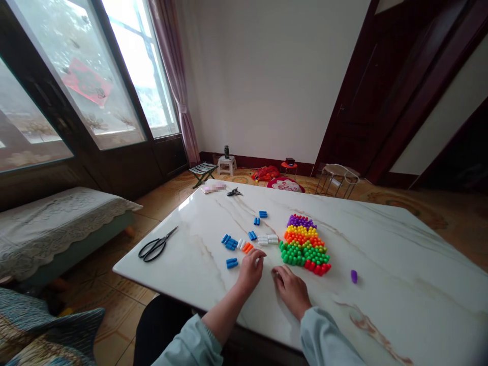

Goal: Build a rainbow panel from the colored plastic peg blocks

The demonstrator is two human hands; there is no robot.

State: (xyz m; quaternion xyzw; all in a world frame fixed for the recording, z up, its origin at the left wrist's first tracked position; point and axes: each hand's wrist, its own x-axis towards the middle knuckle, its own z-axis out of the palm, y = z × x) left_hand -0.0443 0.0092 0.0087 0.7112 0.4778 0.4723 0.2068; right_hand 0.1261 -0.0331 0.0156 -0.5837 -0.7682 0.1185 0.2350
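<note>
Near edge: left hand [249,272] curled, contents unclear; orange pegs [247,247] lay just beyond it. Right hand [292,290] open, farther off.

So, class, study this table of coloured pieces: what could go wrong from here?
1. The lone purple piece lies apart on the smooth table; it might roll away or be overlooked.
2. The right hand rests close by the block of coloured rows; a nudge could scatter them.
3. The scissors lie near the table's left edge, where an arm might knock them off.
</note>
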